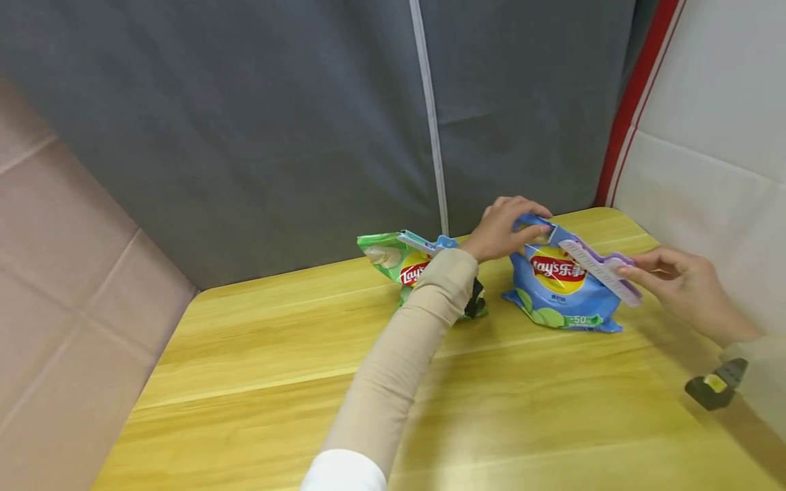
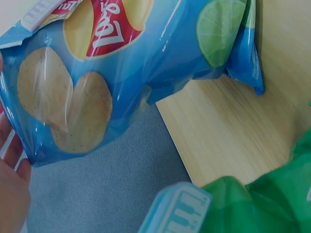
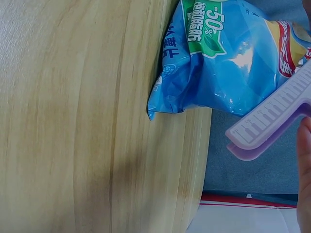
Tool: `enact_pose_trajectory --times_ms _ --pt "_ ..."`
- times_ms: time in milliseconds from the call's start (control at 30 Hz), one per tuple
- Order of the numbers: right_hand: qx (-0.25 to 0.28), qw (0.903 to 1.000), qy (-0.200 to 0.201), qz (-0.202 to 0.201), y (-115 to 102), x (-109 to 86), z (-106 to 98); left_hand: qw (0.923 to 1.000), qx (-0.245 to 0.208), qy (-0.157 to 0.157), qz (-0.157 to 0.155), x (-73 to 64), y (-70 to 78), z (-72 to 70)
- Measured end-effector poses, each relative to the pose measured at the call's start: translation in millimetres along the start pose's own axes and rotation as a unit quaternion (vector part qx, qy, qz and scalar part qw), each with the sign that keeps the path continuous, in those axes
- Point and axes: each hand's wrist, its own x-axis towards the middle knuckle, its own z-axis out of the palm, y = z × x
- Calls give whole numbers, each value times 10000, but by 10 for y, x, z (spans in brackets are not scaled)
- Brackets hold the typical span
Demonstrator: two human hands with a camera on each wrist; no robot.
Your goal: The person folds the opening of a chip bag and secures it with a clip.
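Note:
A blue Lay's chip bag (image 1: 555, 290) stands on the yellow wooden table (image 1: 276, 382) near its far right corner. My left hand (image 1: 528, 228) grips the bag's folded top from the left. My right hand (image 1: 632, 269) pinches the end of a long purple bag clip (image 1: 598, 269), which lies slanted across the bag's upper right. In the right wrist view the purple clip (image 3: 269, 124) sticks out past the blue bag (image 3: 228, 58), with a fingertip (image 3: 305, 170) beside it. The left wrist view shows the blue bag (image 2: 97, 73) from below, and part of my palm (image 2: 12, 184).
A green Lay's bag (image 1: 399, 262) stands left of the blue one, its top closed by a light-blue clip (image 1: 426, 243); the left wrist view shows both the green bag (image 2: 272, 204) and the clip (image 2: 177, 211). A grey fabric wall runs behind the table. A white panel stands at the right.

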Motion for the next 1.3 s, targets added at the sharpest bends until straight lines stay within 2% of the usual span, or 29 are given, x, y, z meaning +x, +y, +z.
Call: enact_pose_trajectory --times_ms 133,367,467,533,600,700,767,867,1167,1300 --pt "183 9998 4 -19 86 6 -6 9999 -72 114 64 -1 -14 -9" --pt "120 9998 -31 -179 219 12 -21 9994 -127 327 60 -8 -1 -7" --pt "110 9999 -58 -71 61 1 -21 9992 -147 359 74 -11 4 -5" --pt "-15 9999 -67 -77 144 2 -24 9992 -142 378 82 -11 7 -3" --pt "60 9999 -99 36 33 7 -25 9991 -134 391 76 -12 12 -3" --pt "96 9999 -50 -86 4 22 -16 9990 -131 416 53 -11 16 -1" --pt "226 9997 3 -123 -235 22 -2 9990 -133 430 40 -11 18 1" --pt "212 9995 89 -208 -382 23 15 9989 -129 454 22 -13 18 8" --pt "-54 9994 101 -336 -449 73 35 9984 -135 535 92 -11 15 9" --pt "-8 9997 59 -228 -473 87 43 9983 -157 549 128 -5 3 8"
